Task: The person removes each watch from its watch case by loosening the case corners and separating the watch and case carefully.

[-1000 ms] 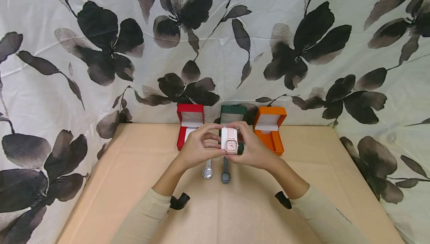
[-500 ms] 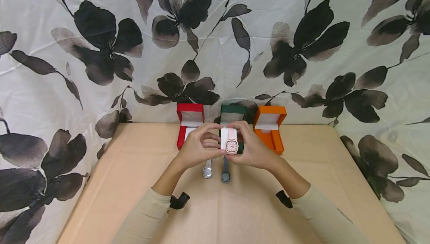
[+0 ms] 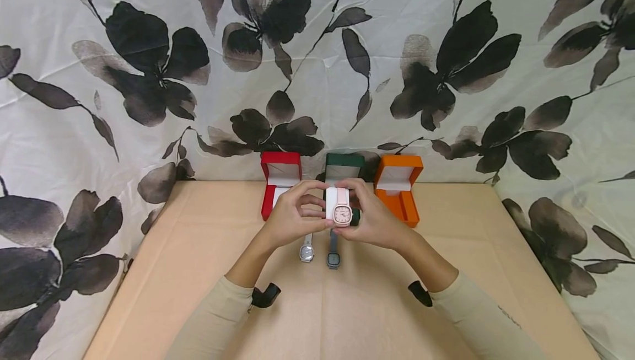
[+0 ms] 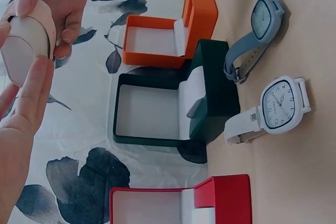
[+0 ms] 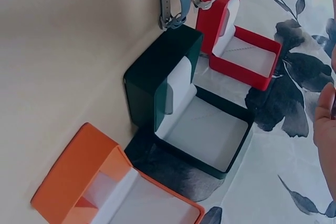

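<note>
Both hands hold up a pink watch [image 3: 342, 214] fastened round a white watch cushion [image 3: 331, 203], its square dial facing the head camera. My left hand [image 3: 292, 216] pinches the cushion's left side between thumb and fingers. On the other side, the fingers and thumb of my right hand [image 3: 374, 219] grip the top and bottom. The left wrist view shows the cushion's bare white side [image 4: 21, 45] between the fingertips. Behind the hands stands an open green watch box [image 3: 344, 167], its lower part mostly hidden in the head view.
An open red box [image 3: 281, 168] holds a white cushion. To the right, an open orange box [image 3: 401, 172] shows its orange inside. A white watch [image 3: 306, 253] and a blue-grey watch [image 3: 333, 259] lie on the tan table [image 3: 461, 272]. Floral cloth [image 3: 317, 46] hangs behind.
The hands and the pink watch stay almost still. Only a slight shift of the head view shows; the boxes and the other watches keep their places.
</note>
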`<state>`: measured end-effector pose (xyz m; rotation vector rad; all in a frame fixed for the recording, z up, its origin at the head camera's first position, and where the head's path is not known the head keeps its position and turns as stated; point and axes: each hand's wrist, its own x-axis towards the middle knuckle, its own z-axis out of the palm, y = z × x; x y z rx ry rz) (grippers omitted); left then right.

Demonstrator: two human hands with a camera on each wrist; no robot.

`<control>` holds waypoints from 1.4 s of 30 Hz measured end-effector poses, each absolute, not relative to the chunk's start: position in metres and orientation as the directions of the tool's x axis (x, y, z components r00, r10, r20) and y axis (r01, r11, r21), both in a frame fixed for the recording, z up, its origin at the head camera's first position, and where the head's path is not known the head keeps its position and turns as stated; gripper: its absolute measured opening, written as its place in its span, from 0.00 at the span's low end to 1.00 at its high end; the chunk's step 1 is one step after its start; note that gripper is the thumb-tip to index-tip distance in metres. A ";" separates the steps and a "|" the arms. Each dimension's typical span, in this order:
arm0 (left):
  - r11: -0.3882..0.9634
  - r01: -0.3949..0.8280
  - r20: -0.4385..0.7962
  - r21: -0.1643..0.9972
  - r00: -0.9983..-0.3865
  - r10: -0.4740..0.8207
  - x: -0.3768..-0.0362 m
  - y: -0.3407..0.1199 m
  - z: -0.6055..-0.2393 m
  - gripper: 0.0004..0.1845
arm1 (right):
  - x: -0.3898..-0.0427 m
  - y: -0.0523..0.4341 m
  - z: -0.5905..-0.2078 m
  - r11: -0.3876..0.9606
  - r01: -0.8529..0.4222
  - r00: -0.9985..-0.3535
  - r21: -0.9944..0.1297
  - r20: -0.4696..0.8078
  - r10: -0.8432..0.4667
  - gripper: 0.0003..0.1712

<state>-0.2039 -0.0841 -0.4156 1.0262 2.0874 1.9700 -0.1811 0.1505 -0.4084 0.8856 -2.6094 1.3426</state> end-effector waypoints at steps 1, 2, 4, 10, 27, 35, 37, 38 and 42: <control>-0.060 0.399 0.370 0.915 -0.769 0.521 -0.204 -0.084 -0.416 0.35 | -0.181 0.150 -0.409 0.451 -0.523 -0.831 -0.724 0.315 -0.458 0.55; -0.062 0.398 0.369 0.915 -0.769 0.522 -0.204 -0.084 -0.417 0.35 | -0.181 0.150 -0.409 0.449 -0.521 -0.832 -0.726 0.313 -0.459 0.55; -0.064 0.396 0.368 0.916 -0.769 0.522 -0.203 -0.085 -0.417 0.35 | -0.180 0.150 -0.409 0.447 -0.521 -0.831 -0.727 0.312 -0.461 0.54; -0.067 0.385 0.360 0.920 -0.766 0.532 -0.202 -0.087 -0.417 0.35 | -0.177 0.149 -0.407 0.450 -0.535 -0.824 -0.715 0.325 -0.464 0.52; -0.052 0.387 0.351 0.921 -0.761 0.546 -0.195 -0.093 -0.416 0.35 | -0.167 0.146 -0.409 0.467 -0.507 -0.845 -0.724 0.313 -0.433 0.54; -0.066 0.376 0.347 0.924 -0.757 0.554 -0.193 -0.094 -0.420 0.35 | -0.161 0.142 -0.411 0.461 -0.496 -0.849 -0.736 0.300 -0.434 0.53; -0.071 0.374 0.348 0.925 -0.756 0.555 -0.193 -0.094 -0.421 0.35 | -0.161 0.142 -0.412 0.458 -0.499 -0.847 -0.735 0.303 -0.437 0.53; -0.072 0.374 0.348 0.925 -0.755 0.556 -0.193 -0.095 -0.421 0.36 | -0.161 0.142 -0.412 0.459 -0.501 -0.846 -0.734 0.304 -0.437 0.53; -0.074 0.376 0.350 0.924 -0.753 0.558 -0.192 -0.096 -0.421 0.35 | -0.159 0.141 -0.412 0.462 -0.502 -0.846 -0.731 0.305 -0.437 0.53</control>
